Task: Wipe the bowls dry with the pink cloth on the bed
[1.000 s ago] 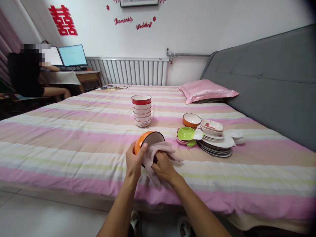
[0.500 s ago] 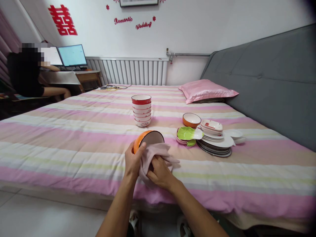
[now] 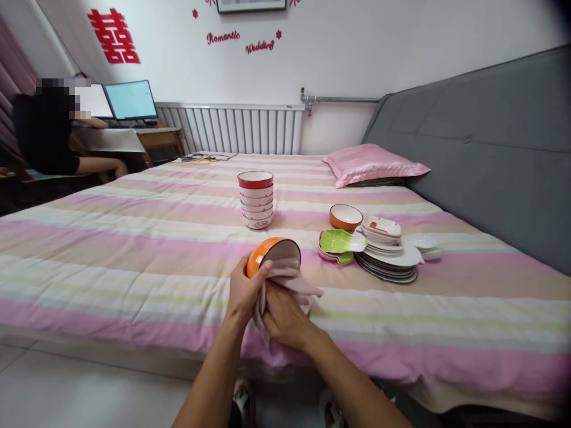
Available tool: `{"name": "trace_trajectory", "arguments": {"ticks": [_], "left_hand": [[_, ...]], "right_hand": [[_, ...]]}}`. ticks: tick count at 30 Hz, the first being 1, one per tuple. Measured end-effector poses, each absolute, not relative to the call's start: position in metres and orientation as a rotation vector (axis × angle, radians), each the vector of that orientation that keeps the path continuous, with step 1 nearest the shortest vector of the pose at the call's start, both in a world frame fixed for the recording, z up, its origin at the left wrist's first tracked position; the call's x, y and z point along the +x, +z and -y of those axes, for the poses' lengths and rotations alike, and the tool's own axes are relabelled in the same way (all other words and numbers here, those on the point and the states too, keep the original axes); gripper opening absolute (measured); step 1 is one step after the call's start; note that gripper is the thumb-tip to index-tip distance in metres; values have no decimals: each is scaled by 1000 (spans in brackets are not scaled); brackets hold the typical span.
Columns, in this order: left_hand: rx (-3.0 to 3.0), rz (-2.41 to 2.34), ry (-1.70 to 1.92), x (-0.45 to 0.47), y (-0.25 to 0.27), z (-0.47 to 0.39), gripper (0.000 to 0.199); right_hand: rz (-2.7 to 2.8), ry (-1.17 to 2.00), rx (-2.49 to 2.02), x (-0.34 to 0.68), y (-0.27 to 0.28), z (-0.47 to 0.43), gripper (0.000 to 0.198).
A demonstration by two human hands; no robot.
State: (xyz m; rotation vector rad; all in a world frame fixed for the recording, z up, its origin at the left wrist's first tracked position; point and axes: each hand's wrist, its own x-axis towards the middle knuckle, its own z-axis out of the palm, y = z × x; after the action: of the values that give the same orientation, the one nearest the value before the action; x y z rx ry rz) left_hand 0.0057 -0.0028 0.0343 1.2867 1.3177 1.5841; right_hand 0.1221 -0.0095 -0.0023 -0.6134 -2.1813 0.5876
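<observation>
An orange bowl (image 3: 260,254) with a white inside and dark rim is tilted on its side above the bed's near edge. My left hand (image 3: 245,291) grips it from the left, thumb over the rim. Bunched in my right hand (image 3: 285,315) is a pale pink cloth (image 3: 289,278), pushed into the bowl's mouth; the fingertips are hidden by the cloth. Beyond the bowl stands a stack of white bowls (image 3: 257,208) with red trim, the top one banded red.
To the right sit another orange bowl (image 3: 345,217), a green leaf-shaped dish (image 3: 336,241), a stack of plates (image 3: 404,255) and small white dishes (image 3: 423,242). A pink pillow (image 3: 375,163) lies near the grey headboard (image 3: 482,131). A person (image 3: 47,131) sits at a desk far left.
The orange bowl and my left hand have shifted slightly right. My right hand has turned and moved a little left with the cloth, its fingers now more covered.
</observation>
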Motion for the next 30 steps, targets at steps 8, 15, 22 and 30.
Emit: {"name": "trace_trajectory", "arguments": {"ticks": [8, 15, 22, 30], "left_hand": [[1241, -1338, 1637, 5, 36, 3, 46], [1112, -1314, 1715, -9, 33, -2, 52], [911, -1266, 1698, -6, 37, 1, 57], [875, -1092, 1761, 21, 35, 5, 50]], "right_hand": [[2126, 444, -590, 113, -14, 6, 55], [2295, 208, -759, 121, -19, -12, 46], [2263, 2, -875, 127, -22, -17, 38], [2023, 280, -630, 118, -12, -7, 28]]}}
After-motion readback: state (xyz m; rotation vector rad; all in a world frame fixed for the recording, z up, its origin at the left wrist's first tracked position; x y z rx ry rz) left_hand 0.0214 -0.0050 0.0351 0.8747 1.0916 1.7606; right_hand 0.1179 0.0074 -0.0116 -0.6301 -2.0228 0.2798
